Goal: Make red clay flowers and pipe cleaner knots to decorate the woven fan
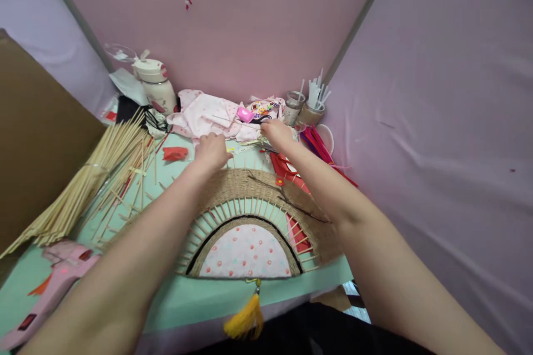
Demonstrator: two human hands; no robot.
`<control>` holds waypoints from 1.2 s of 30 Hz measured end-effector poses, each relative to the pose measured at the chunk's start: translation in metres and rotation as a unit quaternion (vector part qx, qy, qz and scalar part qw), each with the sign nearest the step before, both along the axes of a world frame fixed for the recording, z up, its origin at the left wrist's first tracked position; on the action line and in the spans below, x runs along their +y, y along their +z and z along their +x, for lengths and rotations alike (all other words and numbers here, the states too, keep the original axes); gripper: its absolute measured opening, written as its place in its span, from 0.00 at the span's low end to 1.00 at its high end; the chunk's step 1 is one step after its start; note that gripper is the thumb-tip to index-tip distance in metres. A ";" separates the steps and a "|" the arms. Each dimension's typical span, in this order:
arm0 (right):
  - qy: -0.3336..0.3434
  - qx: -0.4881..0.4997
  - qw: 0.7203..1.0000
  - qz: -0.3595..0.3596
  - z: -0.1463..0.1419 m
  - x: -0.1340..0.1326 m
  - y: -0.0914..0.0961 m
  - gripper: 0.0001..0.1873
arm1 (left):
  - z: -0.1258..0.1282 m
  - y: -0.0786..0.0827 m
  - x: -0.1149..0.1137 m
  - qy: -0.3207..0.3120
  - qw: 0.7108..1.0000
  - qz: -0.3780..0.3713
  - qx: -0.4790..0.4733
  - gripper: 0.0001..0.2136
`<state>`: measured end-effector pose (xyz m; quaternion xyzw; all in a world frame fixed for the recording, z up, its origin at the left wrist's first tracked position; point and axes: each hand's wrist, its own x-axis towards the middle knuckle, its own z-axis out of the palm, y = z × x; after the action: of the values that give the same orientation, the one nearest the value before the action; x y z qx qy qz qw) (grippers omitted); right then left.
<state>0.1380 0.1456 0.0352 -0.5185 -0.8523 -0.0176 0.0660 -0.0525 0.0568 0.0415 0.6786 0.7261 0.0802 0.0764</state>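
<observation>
My right hand (277, 134) is at the back of the table, fingers pinched on a thin wire-like stick (233, 120) that points left. Left of it, my left hand (211, 151) is low over the table with its fingers curled; what they hold, if anything, is hidden. Below both hands lies a half-round woven fan (225, 186) of twine on thin wooden sticks. Its centre is a white floral cloth panel (246, 252) edged in black. A dark twig (300, 208) with a small red flower (279, 182) rests on the weave. A yellow tassel (245, 316) hangs at the front.
A bundle of sticks (79, 194) and a pink glue gun (54, 288) lie at left. Behind are a white bottle (156, 86), pink cloth (204, 111) and jars with white glue sticks (312, 111). Red felt (287, 169) and pink-purple strips (318, 147) lie at right.
</observation>
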 end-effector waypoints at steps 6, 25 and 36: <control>-0.002 -0.014 1.000 -0.015 -0.010 0.024 -0.020 0.14 | -0.021 -0.024 0.028 -0.002 0.999 -0.020 0.035 0.26; 0.086 0.494 0.859 -0.105 -0.014 -0.096 0.032 0.07 | -0.006 -0.009 -0.035 -0.092 0.890 0.229 -0.384 0.17; 0.013 0.497 0.845 -0.196 -0.020 -0.150 0.019 0.03 | -0.005 -0.028 -0.094 -0.172 0.890 0.316 -0.279 0.15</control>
<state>0.1178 -0.0042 0.0541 -0.4487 -0.6978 0.4107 0.3783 -0.0574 -0.0370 0.0131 0.7311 0.4827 0.4771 0.0694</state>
